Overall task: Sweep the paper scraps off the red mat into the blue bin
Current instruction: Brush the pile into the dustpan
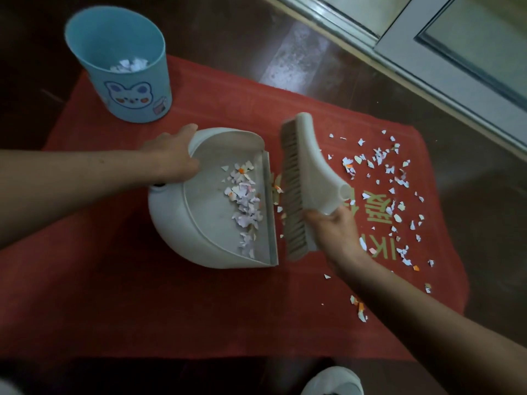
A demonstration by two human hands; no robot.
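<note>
Head view, stock of a floor sweep as it stands.

Item 1, red mat (142, 295): spread on the dark floor (228, 24), filling the middle of the frame, with yellow characters at centre right.

Item 2, blue bin (134, 89): upright on the mat's upper left corner, with a bear print on its wall. A small heap of white scraps (129, 65) lies at the bottom, so I judge one load already tipped.

Item 3, dustpan (171, 218): white, centre frame, resting on the mat with its lip facing right. The left hand (171, 155) grips its upper back wall, fingers curled over the rim.

Item 4, brush (310, 166): white back, tan bristles, just right of the pan's lip. The right hand (333, 226) holds its handle end, fingers wrapped round it.

Item 5, paper scraps (385, 178): most are scattered over the right part of the mat, down to its lower right edge. A band (245, 201) lies inside the pan near the lip, and a few strays (278, 192) sit between lip and bristles.

Item 6, sundries: white shoe (333, 380) at the bottom edge, door frame (427, 67) at upper right.

Standing: about midway, by my reckoning. Left to do: gather the right-hand scatter and empty the pan into the bin.
</note>
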